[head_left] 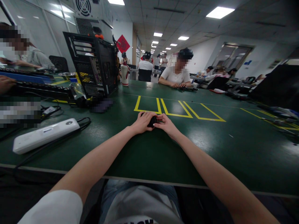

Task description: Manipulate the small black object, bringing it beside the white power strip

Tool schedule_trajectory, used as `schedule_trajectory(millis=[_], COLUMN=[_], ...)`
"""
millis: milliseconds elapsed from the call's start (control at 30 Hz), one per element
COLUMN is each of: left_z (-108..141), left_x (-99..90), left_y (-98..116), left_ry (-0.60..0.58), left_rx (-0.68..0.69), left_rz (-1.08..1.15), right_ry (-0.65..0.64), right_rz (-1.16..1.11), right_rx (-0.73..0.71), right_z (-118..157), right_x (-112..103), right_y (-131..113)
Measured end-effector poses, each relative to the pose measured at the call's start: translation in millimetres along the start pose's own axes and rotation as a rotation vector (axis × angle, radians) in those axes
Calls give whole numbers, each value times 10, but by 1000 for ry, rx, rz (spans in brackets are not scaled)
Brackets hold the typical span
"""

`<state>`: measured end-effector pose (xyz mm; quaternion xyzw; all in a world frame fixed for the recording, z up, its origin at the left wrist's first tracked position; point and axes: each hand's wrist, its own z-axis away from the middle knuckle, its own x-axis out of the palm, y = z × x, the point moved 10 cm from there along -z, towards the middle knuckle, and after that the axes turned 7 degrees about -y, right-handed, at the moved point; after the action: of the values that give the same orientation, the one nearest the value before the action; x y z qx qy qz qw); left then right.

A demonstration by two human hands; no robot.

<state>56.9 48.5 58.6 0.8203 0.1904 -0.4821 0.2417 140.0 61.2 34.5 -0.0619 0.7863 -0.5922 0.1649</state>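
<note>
A small black object lies at the middle of the green table, mostly covered by my hands, so its kind does not show. My left hand wraps over it from the left and above. From the right, the fingertips of my right hand pinch at its edge. Both hands are close together, just in front of the yellow tape outlines on the tabletop.
To the left lie a white power bank-like device and its black cable. An open black computer case stands behind, beside a white cup. Tools lie at far right. A person sits opposite.
</note>
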Motion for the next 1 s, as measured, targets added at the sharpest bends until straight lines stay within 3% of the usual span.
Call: schedule_trajectory(millis=[400,633,867,1000], left_z=[3,17,33,51], left_x=[-15,-25,-26,-29], left_y=[-15,-29,-46,-84], left_ry=[0,12,10,23], left_rx=[-36,-51,-61,-80], left_rz=[-25,-30,-44,-41], right_ry=[21,-15,81,2], right_rz=[-82,-61,-176,-125], right_rx=[90,13,118,139], right_z=[-41,-3,-27,-41], right_x=[15,58,29,77], right_y=[153,25,172,209])
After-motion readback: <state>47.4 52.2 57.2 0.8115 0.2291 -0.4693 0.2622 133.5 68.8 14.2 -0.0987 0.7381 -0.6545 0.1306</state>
